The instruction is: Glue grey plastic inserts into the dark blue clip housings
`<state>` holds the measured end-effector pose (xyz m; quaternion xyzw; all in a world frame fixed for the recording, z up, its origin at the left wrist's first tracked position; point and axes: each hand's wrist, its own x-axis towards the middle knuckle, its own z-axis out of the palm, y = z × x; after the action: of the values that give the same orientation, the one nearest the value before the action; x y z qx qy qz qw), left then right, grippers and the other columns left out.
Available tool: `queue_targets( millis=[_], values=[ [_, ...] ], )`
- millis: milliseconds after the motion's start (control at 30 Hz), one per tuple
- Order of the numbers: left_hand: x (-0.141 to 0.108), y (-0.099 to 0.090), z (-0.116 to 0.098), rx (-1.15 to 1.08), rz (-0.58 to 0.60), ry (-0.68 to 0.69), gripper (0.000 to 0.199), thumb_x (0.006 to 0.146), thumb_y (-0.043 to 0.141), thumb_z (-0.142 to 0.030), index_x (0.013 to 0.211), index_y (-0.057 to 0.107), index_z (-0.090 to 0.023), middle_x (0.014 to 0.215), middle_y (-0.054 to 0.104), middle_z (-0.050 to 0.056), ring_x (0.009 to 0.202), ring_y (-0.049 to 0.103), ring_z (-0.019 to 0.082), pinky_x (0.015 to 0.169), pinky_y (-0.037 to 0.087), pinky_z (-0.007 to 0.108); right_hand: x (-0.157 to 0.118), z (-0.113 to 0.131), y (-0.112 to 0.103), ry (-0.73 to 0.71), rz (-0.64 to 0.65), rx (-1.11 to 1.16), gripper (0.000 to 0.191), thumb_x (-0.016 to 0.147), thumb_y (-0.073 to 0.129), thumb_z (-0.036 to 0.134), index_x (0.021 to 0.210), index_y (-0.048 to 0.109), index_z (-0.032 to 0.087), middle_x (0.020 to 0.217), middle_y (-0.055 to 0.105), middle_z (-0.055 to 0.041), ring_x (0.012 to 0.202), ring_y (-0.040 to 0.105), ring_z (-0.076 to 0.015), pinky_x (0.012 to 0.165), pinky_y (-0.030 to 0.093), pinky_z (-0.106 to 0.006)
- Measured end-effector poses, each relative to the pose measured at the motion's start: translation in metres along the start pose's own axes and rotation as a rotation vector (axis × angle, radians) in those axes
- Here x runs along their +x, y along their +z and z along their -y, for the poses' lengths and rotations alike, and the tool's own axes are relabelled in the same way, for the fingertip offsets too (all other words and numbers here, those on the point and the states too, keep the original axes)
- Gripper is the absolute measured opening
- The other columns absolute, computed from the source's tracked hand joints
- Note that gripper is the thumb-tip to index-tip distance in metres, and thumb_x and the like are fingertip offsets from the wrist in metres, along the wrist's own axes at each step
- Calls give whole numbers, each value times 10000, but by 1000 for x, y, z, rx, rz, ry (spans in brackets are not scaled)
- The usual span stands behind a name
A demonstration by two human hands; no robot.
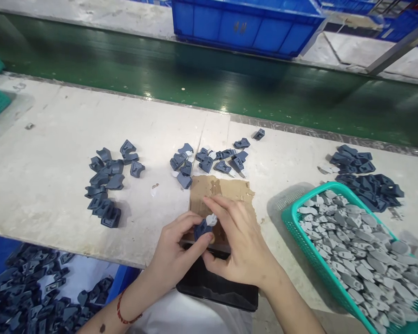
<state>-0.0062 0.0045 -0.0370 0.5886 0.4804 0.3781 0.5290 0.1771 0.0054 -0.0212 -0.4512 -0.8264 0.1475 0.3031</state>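
White table (55,167) | green basket (294,218) of grey bits, near right | left hand (172,246) pinching blue block (201,229), near middle; right hand (245,243) curled close, grip unclear | grey piece (211,220) at block's far-right end | step: apparently joining both; next likely wants steady alignment

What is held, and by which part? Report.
The left hand pinches a dark blue piece by its sides; whether the right hand touches it is unclear.
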Motion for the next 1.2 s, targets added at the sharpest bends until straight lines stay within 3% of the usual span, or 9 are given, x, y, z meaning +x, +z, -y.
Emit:
queue_targets(
  millis=[100, 267, 400, 833, 1200],
  values=[
    [-1, 1, -2, 44, 2, 9, 96, 940, 684, -256, 920, 707, -165, 852, 671, 25, 715, 627, 138, 630, 494, 223, 1, 1, 5, 5, -9, -93, 662, 856, 655, 295, 1467, 488, 102, 1314, 653, -184, 1146, 628, -313, 927, 533, -439],
    [-1, 2, -4, 101, 21, 33, 98, 928, 694, -237, 859, 708, -169, 725, 608, -23, 608, 523, 101, 556, 417, 202, 1, -1, 10, -25, -59, -174, 400, 934, 613, 311, 1291, 576, 136, 1185, 713, -157, 1041, 662, -306, 829, 504, -421],
    [-2, 1, -4, 102, 36, 43, 108, 932, 690, -232, 847, 713, -170, 711, 614, -31, 616, 518, 97, 565, 407, 195, 2, -1, 11, -52, -103, -180, 307, 949, 579, 293, 1217, 588, 144, 1081, 728, -149, 945, 666, -287, 776, 516, -402],
    [-2, 0, -1, 94, 87, 64, 160, 961, 676, -263, 837, 695, -163, 712, 586, -29, 632, 524, 105, 584, 407, 207, 0, 1, 15, -43, -97, -70, 216, 896, 577, 260, 1067, 608, 133, 937, 700, -132, 882, 677, -272, 747, 584, -373],
    [-4, 0, 2, 75, 57, 169, 132, 972, 693, -279, 929, 701, -155, 801, 651, 8, 673, 565, 116, 599, 462, 205, 0, 1, 13, -65, -128, -66, 235, 921, 564, 245, 1128, 594, 138, 973, 706, -112, 866, 651, -237, 749, 531, -344]
  ],
)
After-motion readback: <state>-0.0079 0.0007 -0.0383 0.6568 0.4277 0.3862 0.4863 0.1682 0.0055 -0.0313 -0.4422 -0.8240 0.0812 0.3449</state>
